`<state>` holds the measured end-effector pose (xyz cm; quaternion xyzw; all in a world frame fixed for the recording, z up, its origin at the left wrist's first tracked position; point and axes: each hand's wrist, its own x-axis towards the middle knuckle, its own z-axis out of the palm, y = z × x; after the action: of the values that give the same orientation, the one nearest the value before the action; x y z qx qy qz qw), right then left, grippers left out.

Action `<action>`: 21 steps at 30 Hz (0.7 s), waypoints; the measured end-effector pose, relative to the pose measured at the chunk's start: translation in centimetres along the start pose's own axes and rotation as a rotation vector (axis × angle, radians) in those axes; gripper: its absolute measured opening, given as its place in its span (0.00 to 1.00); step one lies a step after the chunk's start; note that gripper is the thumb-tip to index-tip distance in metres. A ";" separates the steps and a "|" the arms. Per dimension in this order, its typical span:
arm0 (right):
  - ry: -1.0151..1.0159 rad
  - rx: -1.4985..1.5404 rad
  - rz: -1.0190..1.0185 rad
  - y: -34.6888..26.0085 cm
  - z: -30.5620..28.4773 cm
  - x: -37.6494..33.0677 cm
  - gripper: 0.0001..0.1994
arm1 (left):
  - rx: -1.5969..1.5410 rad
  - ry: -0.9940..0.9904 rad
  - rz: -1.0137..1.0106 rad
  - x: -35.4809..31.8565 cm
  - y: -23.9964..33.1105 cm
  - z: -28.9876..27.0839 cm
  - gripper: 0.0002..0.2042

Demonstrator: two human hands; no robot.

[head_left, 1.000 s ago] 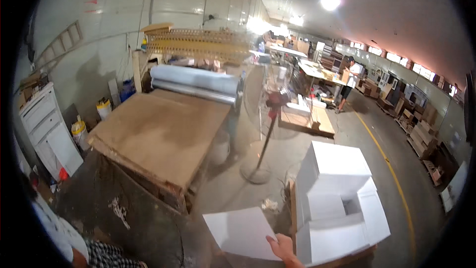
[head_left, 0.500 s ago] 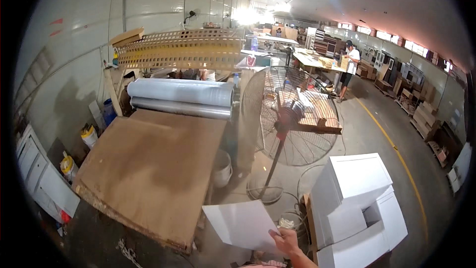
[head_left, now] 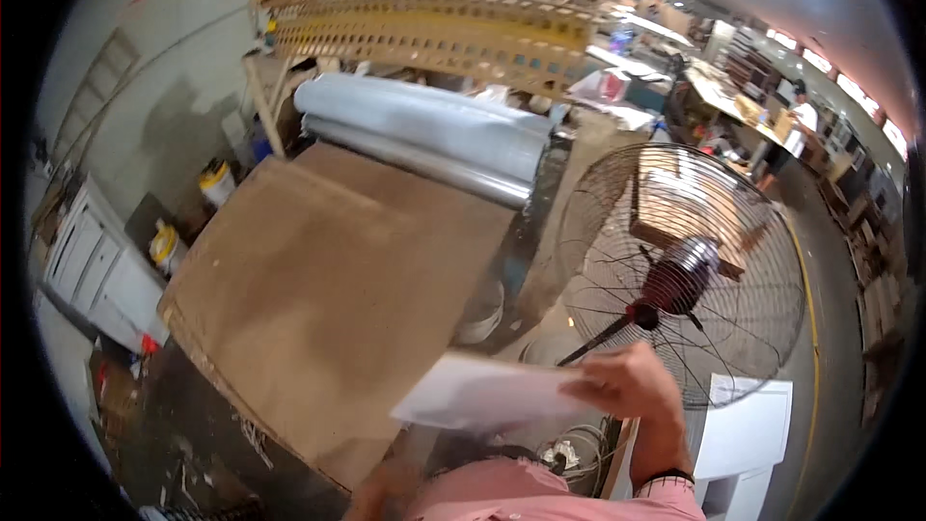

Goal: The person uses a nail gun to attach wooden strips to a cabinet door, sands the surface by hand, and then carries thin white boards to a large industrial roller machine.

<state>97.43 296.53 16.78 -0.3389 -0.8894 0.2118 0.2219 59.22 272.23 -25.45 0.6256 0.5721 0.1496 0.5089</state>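
A thin white board [head_left: 487,394] is gripped at its right end by my right hand [head_left: 627,381], its fingers closed on the edge. The board tilts so that its face shows as a narrow strip. Its left end overlaps the near right edge of a brown board-topped table [head_left: 328,299] in the picture; I cannot tell if they touch. My left hand [head_left: 384,484] is low at the bottom edge, smeared by motion, near the table's front corner, and its fingers cannot be made out. A pink sleeve shows at my right wrist.
A film-wrapped roll [head_left: 415,125] lies across the table's far end, under a perforated yellowish guard [head_left: 434,34]. A large caged fan [head_left: 680,280] stands close on the right, with white panels [head_left: 743,434] below it. White buckets [head_left: 217,183] line the left; a person [head_left: 786,135] stands far right.
The view has turned, shifting the table and fan. My right hand has risen with the white board, which has tilted toward edge-on. My left hand has come into view at the bottom.
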 end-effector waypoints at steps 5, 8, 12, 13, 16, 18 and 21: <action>0.053 0.249 0.570 11.6 6.8 11.7 0.10 | -0.546 0.274 -0.449 7.5 18.4 -12.6 0.16; 0.407 0.891 0.716 18.4 19.0 16.4 0.16 | -0.214 0.213 -0.059 15.1 9.0 -10.3 0.18; 0.732 0.846 1.100 25.8 32.6 22.3 0.26 | -0.221 0.174 -0.343 19.2 10.7 -14.0 0.20; 0.707 0.852 1.103 27.5 34.3 23.6 0.26 | -0.293 0.234 -0.321 19.2 9.9 -14.4 0.21; 0.763 0.787 1.119 36.3 37.4 26.0 0.32 | -0.382 0.323 -0.352 21.6 3.6 -15.2 0.22; 0.816 0.889 1.196 39.4 39.3 26.7 0.32 | -0.338 0.320 -0.489 20.5 5.5 -19.1 0.22; 0.849 0.986 1.225 41.6 40.3 28.5 0.33 | -0.264 0.422 -0.460 20.0 1.5 -19.1 0.23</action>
<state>77.78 335.60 -30.73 -0.6705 -0.2028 0.5083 0.5009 51.37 298.77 -23.77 0.3642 0.7665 0.2298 0.4765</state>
